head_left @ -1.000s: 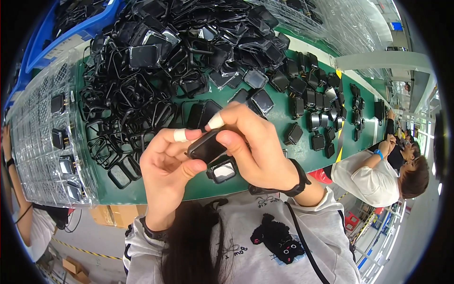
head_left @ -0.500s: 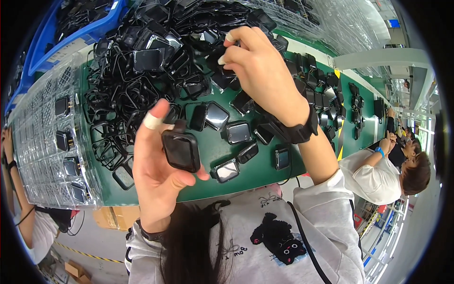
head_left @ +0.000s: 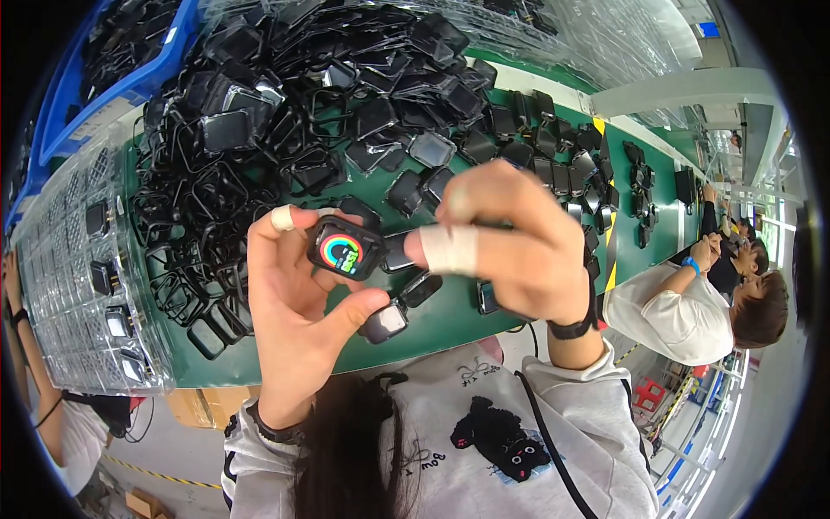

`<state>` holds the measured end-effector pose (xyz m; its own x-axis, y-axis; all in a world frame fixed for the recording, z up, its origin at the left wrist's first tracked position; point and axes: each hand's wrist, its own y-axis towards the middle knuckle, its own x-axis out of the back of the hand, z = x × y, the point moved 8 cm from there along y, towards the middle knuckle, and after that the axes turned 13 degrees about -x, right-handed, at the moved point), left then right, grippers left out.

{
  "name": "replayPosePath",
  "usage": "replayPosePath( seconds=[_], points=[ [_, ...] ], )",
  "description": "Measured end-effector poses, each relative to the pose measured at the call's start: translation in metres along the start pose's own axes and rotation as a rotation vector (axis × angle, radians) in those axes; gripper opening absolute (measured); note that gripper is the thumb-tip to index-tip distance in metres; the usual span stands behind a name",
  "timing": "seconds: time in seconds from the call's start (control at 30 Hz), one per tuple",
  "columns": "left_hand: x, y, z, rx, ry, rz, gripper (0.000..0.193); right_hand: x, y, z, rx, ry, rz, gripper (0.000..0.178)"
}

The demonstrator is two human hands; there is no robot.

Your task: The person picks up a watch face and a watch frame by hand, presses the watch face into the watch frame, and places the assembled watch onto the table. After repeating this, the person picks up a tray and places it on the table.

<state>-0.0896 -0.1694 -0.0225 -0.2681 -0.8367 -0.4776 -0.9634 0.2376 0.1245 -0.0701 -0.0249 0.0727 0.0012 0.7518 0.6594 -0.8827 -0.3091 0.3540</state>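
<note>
A black square smartwatch case (head_left: 344,248) without a strap is held in my left hand (head_left: 298,329), between the fingers and thumb. Its screen is lit with a coloured ring and faces up. Just right of it is my right hand (head_left: 519,251), its taped finger pointing at the watch's side. Motion blurs that hand, so whether it holds or touches anything is unclear. Beneath and beyond both hands, several loose watch cases lie on the green table, one with a pale screen (head_left: 383,323) near my left thumb.
A heap of black watch parts (head_left: 233,130) and thin square frames (head_left: 207,337) covers the table's left and back. At the left stand a clear plastic tray (head_left: 69,303) and a blue bin (head_left: 112,86). More watch cases (head_left: 571,177) lie in rows rightward. A co-worker (head_left: 692,303) sits at the right.
My right hand has come back from the pile toward the watch in my left hand. That watch's screen was dark and is now lit, and the case has tilted.
</note>
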Motion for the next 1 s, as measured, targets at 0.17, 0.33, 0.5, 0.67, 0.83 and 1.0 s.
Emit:
replayPosePath(
  seconds=[0.17, 0.33, 0.5, 0.67, 0.83, 1.0],
  points=[
    [-0.011, 0.0, 0.002, 0.047, -0.004, 0.028, 0.062, 0.01, -0.017, 0.005, 0.157, 0.035, -0.127, 0.017],
    [-0.021, 0.002, -0.002, -0.002, -0.017, 0.052, 0.057, 0.016, -0.029, 0.009, 0.244, 0.041, -0.225, 0.018],
    [-0.024, 0.001, -0.001, -0.04, -0.007, 0.045, 0.055, 0.017, -0.033, 0.005, 0.207, 0.077, -0.233, 0.02],
    [-0.026, 0.0, 0.002, -0.041, -0.018, 0.032, 0.056, 0.015, -0.033, 0.0, 0.16, 0.084, -0.248, 0.022],
    [-0.024, 0.0, 0.005, -0.02, 0.001, 0.007, 0.057, 0.014, -0.035, -0.003, 0.135, 0.102, -0.246, 0.022],
    [-0.026, -0.001, 0.004, -0.029, -0.038, -0.017, 0.058, 0.013, -0.033, -0.003, 0.148, 0.097, -0.202, 0.019]
  ],
)
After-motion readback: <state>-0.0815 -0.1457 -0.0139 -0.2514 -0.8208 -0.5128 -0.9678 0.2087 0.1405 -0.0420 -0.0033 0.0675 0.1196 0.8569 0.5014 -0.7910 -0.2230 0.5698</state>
